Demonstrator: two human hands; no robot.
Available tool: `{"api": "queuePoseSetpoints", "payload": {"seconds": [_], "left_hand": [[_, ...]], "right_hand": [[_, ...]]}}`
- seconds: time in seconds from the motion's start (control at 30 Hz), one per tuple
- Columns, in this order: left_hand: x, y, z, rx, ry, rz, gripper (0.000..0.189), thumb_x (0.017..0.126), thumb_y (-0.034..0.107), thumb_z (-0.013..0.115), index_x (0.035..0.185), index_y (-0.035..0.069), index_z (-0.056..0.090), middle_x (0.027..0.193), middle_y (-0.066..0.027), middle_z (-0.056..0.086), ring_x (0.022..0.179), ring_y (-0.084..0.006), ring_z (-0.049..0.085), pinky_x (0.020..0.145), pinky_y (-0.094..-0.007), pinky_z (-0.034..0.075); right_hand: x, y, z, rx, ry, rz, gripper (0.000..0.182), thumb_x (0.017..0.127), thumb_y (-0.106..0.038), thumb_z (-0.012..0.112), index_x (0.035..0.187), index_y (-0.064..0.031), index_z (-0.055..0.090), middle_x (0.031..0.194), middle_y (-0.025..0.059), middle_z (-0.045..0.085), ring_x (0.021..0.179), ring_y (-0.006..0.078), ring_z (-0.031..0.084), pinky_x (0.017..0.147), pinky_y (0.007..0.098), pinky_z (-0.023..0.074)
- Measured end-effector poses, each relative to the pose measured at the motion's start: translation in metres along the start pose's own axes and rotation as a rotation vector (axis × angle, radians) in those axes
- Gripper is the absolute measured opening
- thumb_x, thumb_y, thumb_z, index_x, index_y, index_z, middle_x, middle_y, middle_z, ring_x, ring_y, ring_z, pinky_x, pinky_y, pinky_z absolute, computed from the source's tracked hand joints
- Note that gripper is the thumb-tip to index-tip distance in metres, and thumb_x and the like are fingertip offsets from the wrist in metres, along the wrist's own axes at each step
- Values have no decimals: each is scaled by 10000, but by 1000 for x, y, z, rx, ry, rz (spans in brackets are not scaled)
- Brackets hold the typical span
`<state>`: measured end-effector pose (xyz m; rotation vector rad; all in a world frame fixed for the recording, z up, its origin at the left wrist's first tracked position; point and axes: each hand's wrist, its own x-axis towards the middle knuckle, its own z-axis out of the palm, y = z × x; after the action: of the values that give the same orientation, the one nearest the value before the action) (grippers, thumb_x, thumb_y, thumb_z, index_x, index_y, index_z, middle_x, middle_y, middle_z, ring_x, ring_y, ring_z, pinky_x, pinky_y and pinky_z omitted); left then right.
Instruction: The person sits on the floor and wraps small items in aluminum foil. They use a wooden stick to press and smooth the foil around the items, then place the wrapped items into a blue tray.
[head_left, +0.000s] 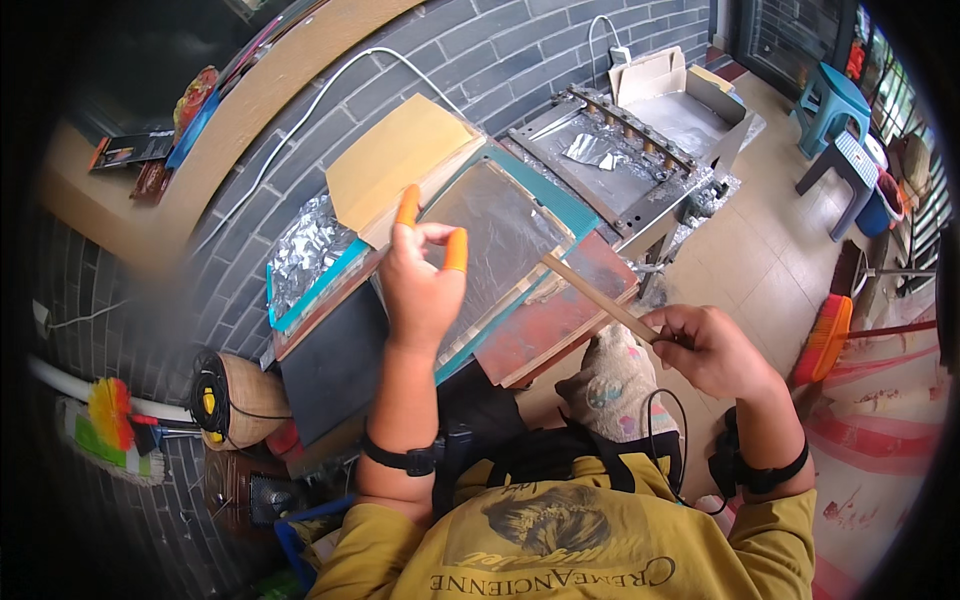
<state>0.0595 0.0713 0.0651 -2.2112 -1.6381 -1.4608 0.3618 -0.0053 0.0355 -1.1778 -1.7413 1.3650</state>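
My left hand (429, 270) is raised over the left side of a dark flat pad (502, 232), with orange finger covers on two fingers and nothing seen in its grip. The fingertips are near the edge of a stack of tan paper sheets (405, 161). My right hand (694, 345) holds one end of a thin flat wooden stick (600, 296). The stick's far end reaches the pad's right edge. Under the pad lies a teal ribbed board (574, 214), resting on a reddish worn board (555, 330).
Crumpled silver foil (315, 247) fills a blue tray at the left. Behind the boards stands a metal frame device (615, 165) with foil scraps, beside an open box (701, 112). Plastic stools (832, 109) and an orange broom (825, 337) are on the right. A grey brick wall runs behind.
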Motion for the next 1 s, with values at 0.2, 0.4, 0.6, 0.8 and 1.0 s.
{"api": "queuePoseSetpoints", "payload": {"seconds": [0.2,0.4,0.6,0.8,1.0], "left_hand": [[26,-21,-39,70,45,-68,470,782,35,669,1222,-8,508,835,-103,678,740,-208,651,713,-325,498],[43,-57,-51,138,-50,-192,429,805,82,648,1209,-1,528,870,-116,681,785,-215,669,709,-312,504],[38,-74,-36,271,-259,-227,384,784,115,658,1141,2,574,946,-132,677,910,-302,641,801,-346,493],[43,-70,-21,283,-434,-270,443,803,128,629,1212,-2,521,969,-126,674,899,-298,640,800,-357,494],[36,-83,-3,407,-818,-328,635,844,165,559,1391,-29,302,1232,-149,581,1164,-318,525,987,-334,403]], "right_hand": [[17,-13,2,14,-28,57,215,841,22,563,1044,-14,624,669,1,537,603,62,463,550,248,412],[24,-12,3,32,-41,87,204,847,31,563,1037,-10,627,691,-12,532,609,51,454,541,232,400],[28,-19,6,20,-15,152,197,846,28,575,1036,2,621,699,-22,523,613,44,450,538,227,394],[43,-17,11,18,-20,121,200,862,21,547,1053,7,603,685,-31,523,554,38,444,488,214,375],[72,-10,25,-29,-14,62,183,834,-4,565,1010,25,605,641,11,508,582,74,460,525,260,399]]}}
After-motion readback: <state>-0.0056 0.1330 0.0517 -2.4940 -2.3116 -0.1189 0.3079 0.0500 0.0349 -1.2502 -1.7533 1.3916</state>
